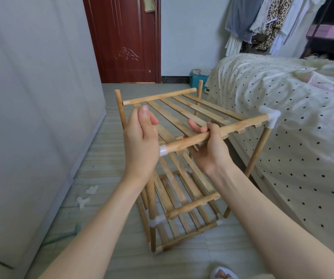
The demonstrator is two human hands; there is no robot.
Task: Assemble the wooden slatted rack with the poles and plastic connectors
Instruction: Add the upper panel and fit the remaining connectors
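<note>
Grey tiled floor (110,174) runs back to a dark red door (122,37), with a pale wall on the left and a bed (282,101) under a dotted cover on the right; clothes (270,23) hang behind the bed. On the floor between wall and bed stands the wooden slatted rack (182,198), partly built, with lower slatted shelves fixed to upright poles by white plastic connectors.

At the top, a slatted shelf (184,111) lies tilted across the poles. Its near rail ends on the right in a white corner connector (270,117) seated on the right front pole (259,150). The rail's left end sits in another white connector (164,150), which is just at the left hand (142,137). That hand's fingers are curled, thumb up, and it seems to grip this connector, though the palm hides the contact. The right hand (210,146) wraps the near rail from below, fingers curled over its top.

Two loose white connectors (87,195) lie on the floor near the left wall. A slipper toe (223,273) shows at the bottom edge.
</note>
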